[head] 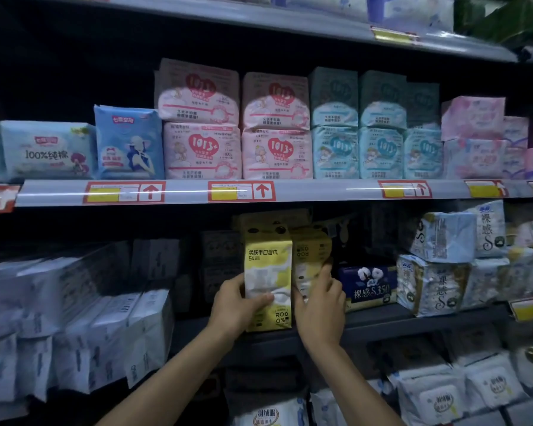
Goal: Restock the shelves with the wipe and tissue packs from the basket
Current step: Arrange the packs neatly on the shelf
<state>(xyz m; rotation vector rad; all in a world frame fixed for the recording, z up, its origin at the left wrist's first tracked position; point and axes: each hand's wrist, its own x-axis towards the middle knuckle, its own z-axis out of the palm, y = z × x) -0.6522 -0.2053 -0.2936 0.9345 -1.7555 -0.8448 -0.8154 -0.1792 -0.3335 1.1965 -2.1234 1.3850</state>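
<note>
A yellow and white wipe pack (267,272) stands upright on the middle shelf (376,321), at its front edge. My left hand (234,305) grips the pack's lower left side, thumb across its front. A second yellow wipe pack (310,256) stands just to the right and slightly behind. My right hand (319,305) holds that pack's lower part, fingers on its right edge. The basket is out of view.
A dark blue tissue pack (368,285) lies right of the yellow packs, with white and blue packs (431,284) stacked beyond it. White packs (90,327) fill the shelf's left part. Pink and teal packs (274,149) line the shelf above. More white packs (462,392) sit on the shelf below.
</note>
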